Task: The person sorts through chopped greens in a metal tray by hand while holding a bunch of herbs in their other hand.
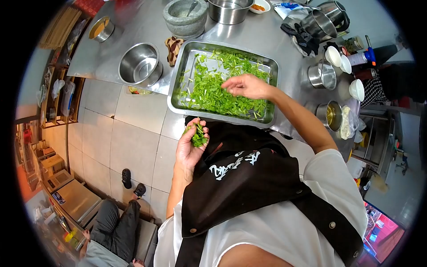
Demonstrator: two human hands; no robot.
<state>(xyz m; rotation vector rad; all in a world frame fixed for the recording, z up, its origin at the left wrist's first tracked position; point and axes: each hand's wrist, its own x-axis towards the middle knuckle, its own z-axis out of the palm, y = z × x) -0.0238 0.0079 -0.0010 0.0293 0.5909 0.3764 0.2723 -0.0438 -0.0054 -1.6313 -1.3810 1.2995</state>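
A steel tray (172,100) on the table is spread with chopped leafy greens (213,91), which look like coriander or celery, with pale cut stems. My right hand (249,86) is over the greens, its fingers curled and drawn together at the tips; whether anything is between them is hidden. Below the tray's front left corner, my left hand (192,147) is turned palm up. Its fingers wrap around a small bunch of the same chopped greens (198,135).
A steel bowl (141,64), a patterned cloth (173,49) and a stone mortar (185,18) stand left of and behind the tray. At right are steel pots (321,75) and white bowls (333,56). A seated person (113,231) is at lower left.
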